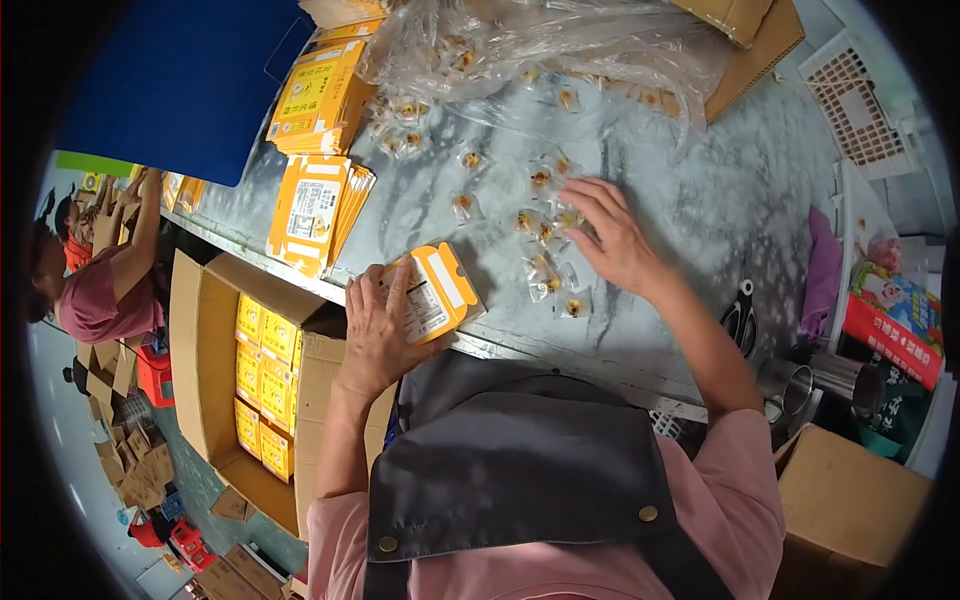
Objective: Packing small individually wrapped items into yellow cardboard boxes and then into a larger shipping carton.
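My left hand [375,325] is wrapped round a yellow and white carton [436,290] at the table's near edge. The carton's end flaps stand out at its upper right. Over the middle of the table, my right hand [612,235] has its fingers stretched out and apart. Its fingertips are at a small clear packet [567,216] with something yellow-brown inside; whether they touch it I cannot tell. More such packets [543,277] lie scattered beside and below that hand. Flat yellow cartons [316,213] are stacked left of my left hand.
An open cardboard box [318,390] with filled yellow cartons [265,360] stands below the table at left. Clear plastic sheeting [560,50] covers the table's far part. Black scissors [740,318] and metal cups [842,380] are at right. Another person [110,285] works at far left.
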{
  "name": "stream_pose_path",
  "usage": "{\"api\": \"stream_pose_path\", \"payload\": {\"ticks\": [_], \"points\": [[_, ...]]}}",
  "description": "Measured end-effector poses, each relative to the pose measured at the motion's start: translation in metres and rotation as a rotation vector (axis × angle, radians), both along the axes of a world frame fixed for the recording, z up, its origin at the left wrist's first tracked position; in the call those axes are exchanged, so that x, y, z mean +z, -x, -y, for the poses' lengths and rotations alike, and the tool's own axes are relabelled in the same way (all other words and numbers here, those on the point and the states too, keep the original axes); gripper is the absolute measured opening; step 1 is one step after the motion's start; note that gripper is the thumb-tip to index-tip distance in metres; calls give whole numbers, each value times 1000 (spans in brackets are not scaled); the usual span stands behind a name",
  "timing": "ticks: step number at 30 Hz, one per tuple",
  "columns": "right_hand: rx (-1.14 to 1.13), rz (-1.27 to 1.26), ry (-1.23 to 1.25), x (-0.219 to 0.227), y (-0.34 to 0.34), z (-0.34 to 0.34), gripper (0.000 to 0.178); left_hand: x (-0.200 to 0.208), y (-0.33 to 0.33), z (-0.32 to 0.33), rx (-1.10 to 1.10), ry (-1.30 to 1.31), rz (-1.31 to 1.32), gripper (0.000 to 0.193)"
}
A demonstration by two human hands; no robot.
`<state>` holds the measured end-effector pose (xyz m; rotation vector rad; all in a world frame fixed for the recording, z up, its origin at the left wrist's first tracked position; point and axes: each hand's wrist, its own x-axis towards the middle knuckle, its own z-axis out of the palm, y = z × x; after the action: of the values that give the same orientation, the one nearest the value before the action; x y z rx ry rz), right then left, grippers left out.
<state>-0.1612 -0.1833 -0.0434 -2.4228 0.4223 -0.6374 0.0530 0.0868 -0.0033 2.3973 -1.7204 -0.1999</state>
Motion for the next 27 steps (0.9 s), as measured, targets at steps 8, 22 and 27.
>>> {"api": "stream_pose_path", "payload": {"ticks": [8,22,27], "points": [[52,-68,95,-21,31,2,35,-5,1,0,39,8,-71,112],[129,-176,180,-3,18,-60,61,-8,1,0,24,46,-31,113],[125,-238,193,-7,32,-68,58,-8,1,-2,24,68,-25,112]]}}
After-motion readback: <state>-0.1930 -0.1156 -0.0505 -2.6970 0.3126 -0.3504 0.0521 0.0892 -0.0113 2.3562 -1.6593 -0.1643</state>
